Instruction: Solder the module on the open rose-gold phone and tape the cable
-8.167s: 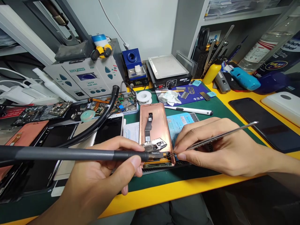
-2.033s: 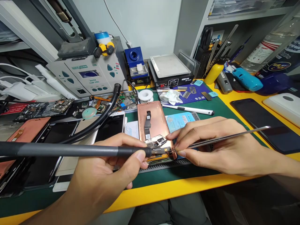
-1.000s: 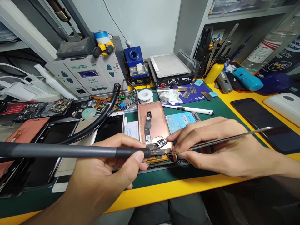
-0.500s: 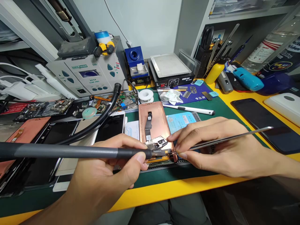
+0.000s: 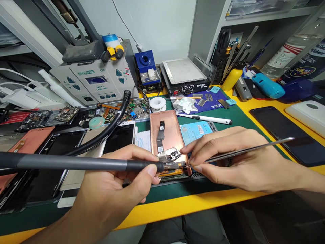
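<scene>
My left hand (image 5: 119,184) is closed around the front of a soldering iron (image 5: 83,163), a grey and black handle lying nearly level from the left. Its tip reaches a dark flex cable (image 5: 174,165) at the near end of a copper-pink phone screen assembly (image 5: 172,127). My right hand (image 5: 236,156) pinches a thin metal tool (image 5: 248,148), apparently tweezers, whose point is at the cable's right end. A silvery folded flap (image 5: 169,155) lies just above that cable. Another flex cable (image 5: 160,135) runs up the assembly's back. The contact points themselves are too small to make out.
A soldering station (image 5: 93,79) stands back left, with a blue iron holder (image 5: 145,61) and a heating plate (image 5: 186,71) beside it. A black hose (image 5: 111,127) crosses several phones on the left. A white pen-shaped tool (image 5: 205,118) and dark phone (image 5: 286,134) lie right.
</scene>
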The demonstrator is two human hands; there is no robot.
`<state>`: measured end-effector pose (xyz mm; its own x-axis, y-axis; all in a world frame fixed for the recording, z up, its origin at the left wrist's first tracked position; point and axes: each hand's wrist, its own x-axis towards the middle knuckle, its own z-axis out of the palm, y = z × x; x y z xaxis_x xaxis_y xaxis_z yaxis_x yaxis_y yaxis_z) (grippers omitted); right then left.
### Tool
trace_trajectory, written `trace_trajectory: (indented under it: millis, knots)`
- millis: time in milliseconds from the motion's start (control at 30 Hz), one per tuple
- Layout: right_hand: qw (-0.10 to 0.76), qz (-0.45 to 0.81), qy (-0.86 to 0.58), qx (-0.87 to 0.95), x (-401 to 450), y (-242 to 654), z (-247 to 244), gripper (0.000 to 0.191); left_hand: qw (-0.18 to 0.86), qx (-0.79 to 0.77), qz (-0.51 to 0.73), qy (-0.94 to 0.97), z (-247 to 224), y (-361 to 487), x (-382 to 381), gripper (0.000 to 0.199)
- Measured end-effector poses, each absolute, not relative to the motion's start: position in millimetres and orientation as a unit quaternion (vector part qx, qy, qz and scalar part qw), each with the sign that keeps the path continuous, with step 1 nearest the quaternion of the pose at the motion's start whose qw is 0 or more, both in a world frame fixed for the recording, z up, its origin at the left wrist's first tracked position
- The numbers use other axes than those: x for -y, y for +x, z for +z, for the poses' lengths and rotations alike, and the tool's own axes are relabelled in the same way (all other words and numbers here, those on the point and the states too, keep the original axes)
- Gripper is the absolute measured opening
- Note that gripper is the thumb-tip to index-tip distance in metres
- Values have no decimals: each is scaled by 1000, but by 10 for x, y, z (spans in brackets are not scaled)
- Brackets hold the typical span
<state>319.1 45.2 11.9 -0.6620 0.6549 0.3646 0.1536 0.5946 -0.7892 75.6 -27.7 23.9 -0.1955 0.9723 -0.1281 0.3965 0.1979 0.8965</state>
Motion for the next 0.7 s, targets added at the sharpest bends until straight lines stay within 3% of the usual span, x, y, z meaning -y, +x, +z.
trace_trajectory:
  millis: [700]
  knots:
    - [340, 380, -239, 826, -450, 3179, 119, 12, 380, -683, 379, 495, 238, 772, 276, 16]
